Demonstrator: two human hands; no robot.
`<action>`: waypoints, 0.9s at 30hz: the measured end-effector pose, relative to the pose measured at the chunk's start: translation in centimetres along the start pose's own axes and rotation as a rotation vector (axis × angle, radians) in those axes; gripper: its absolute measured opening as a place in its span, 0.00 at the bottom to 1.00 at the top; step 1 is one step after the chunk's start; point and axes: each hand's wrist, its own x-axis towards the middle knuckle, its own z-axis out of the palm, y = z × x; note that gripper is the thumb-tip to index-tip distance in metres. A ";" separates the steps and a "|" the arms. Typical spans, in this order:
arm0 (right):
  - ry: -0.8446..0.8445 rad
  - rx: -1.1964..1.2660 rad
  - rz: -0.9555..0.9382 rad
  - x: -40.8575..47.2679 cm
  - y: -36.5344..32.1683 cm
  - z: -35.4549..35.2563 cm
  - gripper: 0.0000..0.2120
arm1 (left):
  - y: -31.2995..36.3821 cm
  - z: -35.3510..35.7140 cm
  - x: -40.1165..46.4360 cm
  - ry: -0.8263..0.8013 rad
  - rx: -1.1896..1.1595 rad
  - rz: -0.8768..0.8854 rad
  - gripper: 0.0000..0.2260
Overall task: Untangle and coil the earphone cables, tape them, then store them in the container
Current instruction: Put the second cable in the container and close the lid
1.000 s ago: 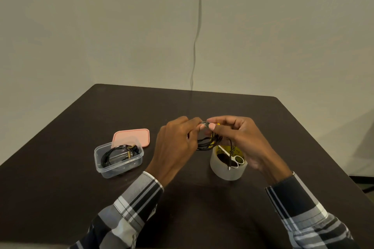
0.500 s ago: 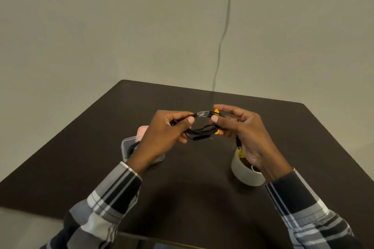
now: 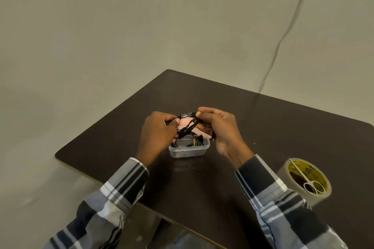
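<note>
Now both hands, left and right, pinching coiled earphone cable between them, above container.

— Any lettering to read anywhere?
— Only dark marks on the yellow core of the tape roll, right of the right hand; too blurred to read

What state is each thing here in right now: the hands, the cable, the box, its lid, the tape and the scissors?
Left hand: grips the cable bundle.
Right hand: pinches its other end.
Cable bundle: coiled, held above the box.
Box: open, another coiled cable inside.
Pink lid: off, lying behind the box.
Tape roll: flat on the table.
Scissors: shut, resting across the tape roll.
</note>
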 end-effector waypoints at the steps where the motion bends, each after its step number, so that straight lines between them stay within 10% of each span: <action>1: 0.023 0.020 0.002 0.1 0.3 0.6 0.08 | -0.1 0.1 0.0 0.021 0.009 -0.011 0.07; 9: 0.069 0.125 -0.004 0.0 1.9 3.1 0.10 | 0.3 0.8 -0.1 0.070 0.128 0.013 0.10; 27: -0.033 -1.149 -0.433 0.3 0.3 -1.0 0.08 | 2.2 1.0 -0.4 -0.241 0.601 0.094 0.06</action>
